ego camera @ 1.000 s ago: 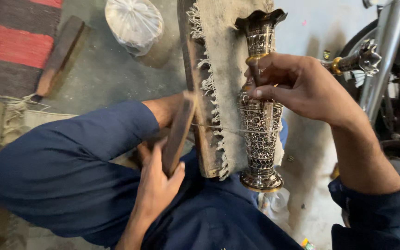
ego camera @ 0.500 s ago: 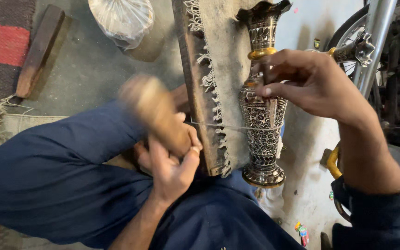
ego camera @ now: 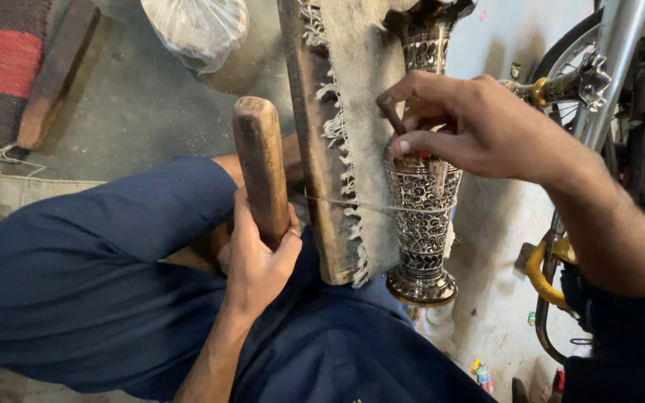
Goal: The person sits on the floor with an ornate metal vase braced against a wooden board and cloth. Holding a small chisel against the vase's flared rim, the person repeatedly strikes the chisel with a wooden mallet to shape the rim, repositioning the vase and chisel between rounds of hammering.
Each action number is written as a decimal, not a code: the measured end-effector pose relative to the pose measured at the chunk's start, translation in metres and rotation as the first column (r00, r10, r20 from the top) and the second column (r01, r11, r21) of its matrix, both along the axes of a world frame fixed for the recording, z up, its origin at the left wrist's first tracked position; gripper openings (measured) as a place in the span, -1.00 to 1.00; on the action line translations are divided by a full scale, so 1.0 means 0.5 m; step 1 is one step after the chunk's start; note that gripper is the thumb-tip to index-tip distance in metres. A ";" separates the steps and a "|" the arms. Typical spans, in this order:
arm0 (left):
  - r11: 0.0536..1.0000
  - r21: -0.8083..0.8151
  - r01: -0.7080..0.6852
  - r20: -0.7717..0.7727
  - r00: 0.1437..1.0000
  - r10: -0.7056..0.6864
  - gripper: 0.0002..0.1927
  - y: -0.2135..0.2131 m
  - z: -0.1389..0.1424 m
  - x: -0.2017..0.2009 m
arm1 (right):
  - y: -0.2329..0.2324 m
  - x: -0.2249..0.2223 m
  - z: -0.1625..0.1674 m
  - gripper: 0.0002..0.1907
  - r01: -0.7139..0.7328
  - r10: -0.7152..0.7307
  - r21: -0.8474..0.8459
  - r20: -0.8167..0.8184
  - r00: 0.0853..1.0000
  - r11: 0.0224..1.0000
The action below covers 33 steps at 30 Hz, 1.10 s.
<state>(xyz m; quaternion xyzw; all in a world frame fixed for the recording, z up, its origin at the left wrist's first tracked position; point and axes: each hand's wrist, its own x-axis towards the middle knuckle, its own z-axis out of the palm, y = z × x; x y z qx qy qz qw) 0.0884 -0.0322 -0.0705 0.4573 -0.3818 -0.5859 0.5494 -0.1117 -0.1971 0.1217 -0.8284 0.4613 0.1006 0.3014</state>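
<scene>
right hand [ego camera: 479, 127] hides the small tool's [ego camera: 391, 118] tip on vase [ego camera: 419, 216].

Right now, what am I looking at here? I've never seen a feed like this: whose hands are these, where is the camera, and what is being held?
This is a single view from a camera worn on a person's head, looking down at their own lap and two bare hands; there is no machine. The left hand grips a thick wooden mallet, raised upright. The right hand pinches a small dark tool against an ornate metal vase with a black and silver pattern. The vase lies on a fringed cloth over a wooden board that leans toward the person's blue-clad legs; a thin string crosses it. Around them: a concrete floor, a plastic bag, a striped rug and part of a bicycle.
</scene>
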 end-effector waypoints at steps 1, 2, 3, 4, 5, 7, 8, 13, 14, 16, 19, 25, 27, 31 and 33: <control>1.000 0.007 -0.004 -0.033 0.999 0.004 -0.51 0.001 -0.007 -0.006 | -0.002 0.001 -0.003 -0.54 -0.014 0.014 0.001 -0.005 1.000 1.000; 1.000 0.010 -0.017 -0.005 1.000 0.017 -0.50 0.003 -0.013 -0.011 | -0.002 0.002 -0.006 -0.54 -0.019 0.019 0.011 -0.029 0.999 1.000; 0.999 0.012 -0.030 0.022 0.999 0.030 -0.50 0.003 -0.018 -0.016 | -0.003 0.002 -0.008 -0.55 -0.023 0.025 0.021 -0.052 0.998 1.000; 0.999 0.013 -0.045 0.050 0.998 0.045 -0.49 0.003 -0.022 -0.020 | -0.004 0.003 -0.009 -0.55 -0.030 0.032 0.029 -0.076 0.997 0.999; 0.998 -0.017 -0.056 0.131 0.990 0.057 -0.47 0.003 -0.025 -0.022 | -0.004 0.003 -0.010 -0.55 -0.061 0.061 0.014 -0.054 0.997 0.998; 0.995 -0.075 -0.064 0.291 0.953 0.083 -0.45 0.003 -0.028 -0.021 | -0.002 0.003 -0.010 -0.56 -0.117 0.117 -0.014 -0.010 0.993 0.993; 0.996 -0.070 -0.057 0.295 0.953 0.075 -0.42 0.001 -0.028 -0.019 | -0.001 0.003 -0.009 -0.56 -0.117 0.117 -0.025 0.000 0.993 0.993; 0.999 0.052 -0.007 0.250 0.968 -0.007 -0.39 -0.014 -0.020 -0.006 | 0.012 0.002 -0.006 -0.54 -0.102 0.103 -0.105 0.001 0.995 0.989; 0.996 0.091 0.011 0.266 0.963 -0.035 -0.37 -0.019 -0.017 -0.003 | 0.015 0.002 -0.005 -0.55 -0.095 0.097 -0.105 0.011 0.995 0.990; 0.986 0.162 0.044 0.295 0.951 -0.091 -0.33 -0.031 -0.012 0.006 | 0.018 0.004 -0.004 -0.56 -0.083 0.087 -0.112 0.032 0.996 0.990; 1.000 0.016 0.018 0.333 0.943 -0.022 -0.33 -0.047 0.000 0.013 | 0.022 0.008 -0.003 -0.57 -0.044 0.048 -0.102 0.034 0.998 0.994; 0.954 -0.298 -0.004 0.503 0.849 0.161 -0.19 -0.069 0.028 0.026 | 0.026 0.011 -0.003 -0.59 -0.007 0.008 -0.104 0.014 1.000 0.995; 0.997 0.072 0.004 0.336 0.942 -0.028 -0.19 -0.073 0.037 0.029 | 0.027 0.009 -0.005 -0.60 -0.037 0.042 -0.119 0.035 0.999 0.992; 0.985 -0.172 0.021 0.291 0.956 0.031 -0.20 -0.074 0.047 0.035 | 0.027 0.007 -0.008 -0.59 -0.077 0.080 -0.145 0.015 0.997 0.986; 0.974 -0.225 0.037 0.410 0.910 0.060 -0.17 -0.076 0.047 0.039 | 0.027 0.006 -0.009 -0.59 -0.070 0.073 -0.137 0.015 0.997 0.988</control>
